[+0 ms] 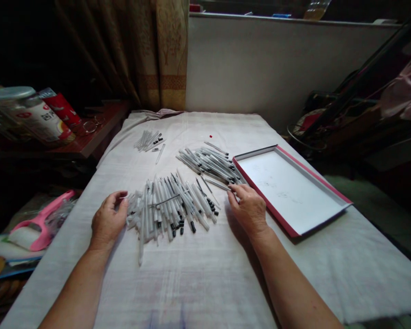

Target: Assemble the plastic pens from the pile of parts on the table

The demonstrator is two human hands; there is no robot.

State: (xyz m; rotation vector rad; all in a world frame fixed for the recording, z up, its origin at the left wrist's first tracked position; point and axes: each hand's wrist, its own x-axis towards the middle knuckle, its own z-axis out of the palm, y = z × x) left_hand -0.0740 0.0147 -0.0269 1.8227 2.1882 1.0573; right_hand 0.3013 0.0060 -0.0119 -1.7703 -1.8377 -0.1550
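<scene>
Thin pens with clear barrels and black ends lie in a large front pile (164, 201) on the cloth-covered table. At its left edge is a cluster of clear small parts, perhaps caps (134, 210). My left hand (108, 219) rests beside these parts, thumb and fingers curled together; whatever is at the fingertips is too small to make out. My right hand (248, 208) pinches the end of a pen (218, 183) at the near side of the second pen pile (208, 162). That pile lies against the shallow tray's left wall.
A shallow red-rimmed box lid (281, 224) with a white inside stands on the right. Farther back are a small heap of clear parts (147, 140) and a red bit (211, 136). Jars (37, 119) crowd a side shelf; a pink-handled tape dispenser (43, 224) lies below.
</scene>
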